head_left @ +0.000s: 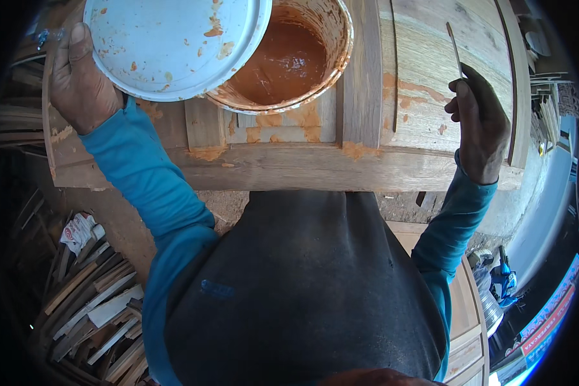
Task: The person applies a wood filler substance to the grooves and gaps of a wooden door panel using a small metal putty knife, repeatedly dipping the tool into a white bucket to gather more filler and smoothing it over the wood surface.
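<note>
My left hand (83, 83) grips the left edge of a round white lid (167, 45), its thumb up along the rim. Orange-brown smears spot the lid. Partly under it stands an open bucket (344, 61) with orange-brown paste (283, 61) inside and dried paste around its wall. In my right hand (481, 125) is a thin, narrow tool (455, 46), pinched between thumb and fingers and pointing away from me. It looks like a slim stick or blade seen edge-on; I cannot tell which. This hand hovers over the right side of a wooden panelled door (270, 164).
Orange-brown filler patches (309, 119) mark the door's joints. A heap of wood offcuts (103, 309) lies at the lower left, with a crumpled white bag (80, 231) on it. Another wooden panel (466, 315) is at the lower right. A dark apron (309, 276) covers my front.
</note>
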`<state>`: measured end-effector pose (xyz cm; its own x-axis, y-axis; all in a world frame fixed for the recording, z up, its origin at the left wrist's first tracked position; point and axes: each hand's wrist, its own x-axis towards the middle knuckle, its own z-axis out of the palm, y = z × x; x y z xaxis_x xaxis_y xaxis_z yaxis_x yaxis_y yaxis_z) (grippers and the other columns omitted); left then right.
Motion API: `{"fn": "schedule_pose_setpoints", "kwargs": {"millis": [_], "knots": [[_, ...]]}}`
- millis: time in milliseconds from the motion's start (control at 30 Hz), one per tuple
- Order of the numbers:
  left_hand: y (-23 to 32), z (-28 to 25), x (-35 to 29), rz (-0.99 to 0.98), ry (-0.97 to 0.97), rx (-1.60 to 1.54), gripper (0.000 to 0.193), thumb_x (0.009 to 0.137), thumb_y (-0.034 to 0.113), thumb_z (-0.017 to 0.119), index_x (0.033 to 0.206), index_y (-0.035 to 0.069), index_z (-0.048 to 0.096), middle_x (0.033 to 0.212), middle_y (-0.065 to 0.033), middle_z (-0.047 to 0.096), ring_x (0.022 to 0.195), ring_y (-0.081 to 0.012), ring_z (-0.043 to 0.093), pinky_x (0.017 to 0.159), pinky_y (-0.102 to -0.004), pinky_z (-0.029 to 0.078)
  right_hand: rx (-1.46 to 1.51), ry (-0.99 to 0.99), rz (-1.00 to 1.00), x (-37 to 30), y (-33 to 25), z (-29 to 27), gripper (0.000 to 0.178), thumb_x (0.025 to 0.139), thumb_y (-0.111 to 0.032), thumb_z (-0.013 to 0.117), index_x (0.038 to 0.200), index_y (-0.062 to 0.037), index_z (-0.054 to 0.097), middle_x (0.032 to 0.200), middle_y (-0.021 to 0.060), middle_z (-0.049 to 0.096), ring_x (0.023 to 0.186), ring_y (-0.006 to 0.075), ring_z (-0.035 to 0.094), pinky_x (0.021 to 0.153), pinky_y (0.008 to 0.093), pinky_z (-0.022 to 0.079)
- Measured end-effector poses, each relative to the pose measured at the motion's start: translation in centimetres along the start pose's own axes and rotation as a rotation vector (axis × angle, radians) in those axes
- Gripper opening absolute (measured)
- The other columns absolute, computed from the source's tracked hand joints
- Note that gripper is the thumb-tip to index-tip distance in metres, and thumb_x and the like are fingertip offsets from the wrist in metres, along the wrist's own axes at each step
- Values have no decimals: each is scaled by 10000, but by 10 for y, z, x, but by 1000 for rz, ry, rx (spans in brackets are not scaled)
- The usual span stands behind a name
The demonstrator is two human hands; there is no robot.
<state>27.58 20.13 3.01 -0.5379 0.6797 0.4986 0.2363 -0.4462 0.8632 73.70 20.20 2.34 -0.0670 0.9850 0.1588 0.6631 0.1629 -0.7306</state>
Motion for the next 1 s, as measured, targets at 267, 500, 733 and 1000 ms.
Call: {"fn": "schedule_pose_setpoints", "kwargs": {"millis": [267,500,733,1000], "knots": [[14,-67,-29,6,254,-31,444,1028,241,664,1276,-125,631,1130,-223,736,983,-254,746,869,-374,638,-218,-748,-909,104,-129,74,206,997,-144,592,965,6,729,828,144,721,738,320,704,657,377,571],[24,-98,-66,-35,315,58,484,1048,275,636,1286,-145,608,1173,-251,718,1009,-270,740,886,-382,631,-1044,-1081,-782,113,-127,208,168,921,-112,644,1005,-39,769,1012,199,762,978,376,739,897,474,586],[24,-144,-85,-59,391,147,484,1069,255,602,1331,-149,566,1219,-264,700,1059,-279,725,918,-386,617,-976,-1262,-814,105,-136,207,192,888,-67,642,1028,-8,760,1005,219,751,985,393,731,892,470,580],[26,-120,-76,-42,341,53,474,1064,260,611,1311,-143,577,1188,-251,709,1033,-263,727,905,-379,621,-793,-1393,-907,120,-143,181,209,963,-135,598,1002,27,725,878,180,718,806,345,697,819,459,576]]}}
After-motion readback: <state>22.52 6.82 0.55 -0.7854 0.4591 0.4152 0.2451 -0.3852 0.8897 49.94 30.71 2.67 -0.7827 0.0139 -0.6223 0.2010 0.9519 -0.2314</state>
